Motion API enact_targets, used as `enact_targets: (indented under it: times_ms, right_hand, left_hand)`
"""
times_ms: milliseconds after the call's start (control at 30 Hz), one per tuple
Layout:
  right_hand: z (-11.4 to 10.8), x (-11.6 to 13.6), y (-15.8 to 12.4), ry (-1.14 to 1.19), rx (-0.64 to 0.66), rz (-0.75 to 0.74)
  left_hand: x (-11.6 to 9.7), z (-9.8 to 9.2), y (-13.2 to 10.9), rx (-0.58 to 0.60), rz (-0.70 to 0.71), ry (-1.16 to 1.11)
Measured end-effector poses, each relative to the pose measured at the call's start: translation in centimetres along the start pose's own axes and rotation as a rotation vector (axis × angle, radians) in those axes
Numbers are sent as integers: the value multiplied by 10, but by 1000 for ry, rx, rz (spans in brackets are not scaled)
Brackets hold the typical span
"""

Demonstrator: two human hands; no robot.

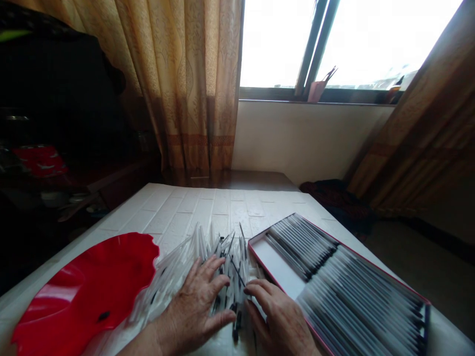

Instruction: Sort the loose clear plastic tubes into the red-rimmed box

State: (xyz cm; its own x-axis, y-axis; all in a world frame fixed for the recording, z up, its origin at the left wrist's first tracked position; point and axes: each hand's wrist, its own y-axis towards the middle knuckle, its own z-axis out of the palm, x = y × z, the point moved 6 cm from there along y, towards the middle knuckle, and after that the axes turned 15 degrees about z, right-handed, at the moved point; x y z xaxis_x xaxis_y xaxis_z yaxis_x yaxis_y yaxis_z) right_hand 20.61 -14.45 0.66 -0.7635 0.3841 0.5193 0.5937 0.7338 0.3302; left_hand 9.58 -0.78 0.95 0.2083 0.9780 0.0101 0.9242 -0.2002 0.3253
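Observation:
A loose heap of clear pens with black tips (pixel 208 252) lies on the white table (pixel 193 202). My left hand (pixel 196 304) rests flat on the heap, fingers stretched out and apart. My right hand (pixel 276 316) is beside it, fingers curled, its fingertips pinching a thin black pen refill (pixel 237 272) that slants up to the left. To the right stands a pink-rimmed shallow box (pixel 276 269) with rows of pens laid side by side; a bare white strip shows at its near-left end.
A red wavy-edged plastic dish (pixel 89 291) sits at the left front, with a small black piece in it. Behind the table hang curtains (pixel 185 84) under a bright window (pixel 334 44). Dark clutter fills the left side.

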Motion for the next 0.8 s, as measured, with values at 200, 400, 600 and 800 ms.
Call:
enact_targets:
  times_ms: [200,400,600,800]
  right_hand:
    - [-3,-2,1,-31,24,13]
    - [-12,-4,5,55,-22,-7]
    - [-25,-5,9,35,-79,15]
    - [-57,-15,10,-199,-20,141]
  left_hand:
    - [20,-15,-27,-81,-52,167]
    - [9,-21,-42,-136,49,268]
    - [13,-5,-47,-235,153,248]
    - [32,12,-58,-244,199,301]
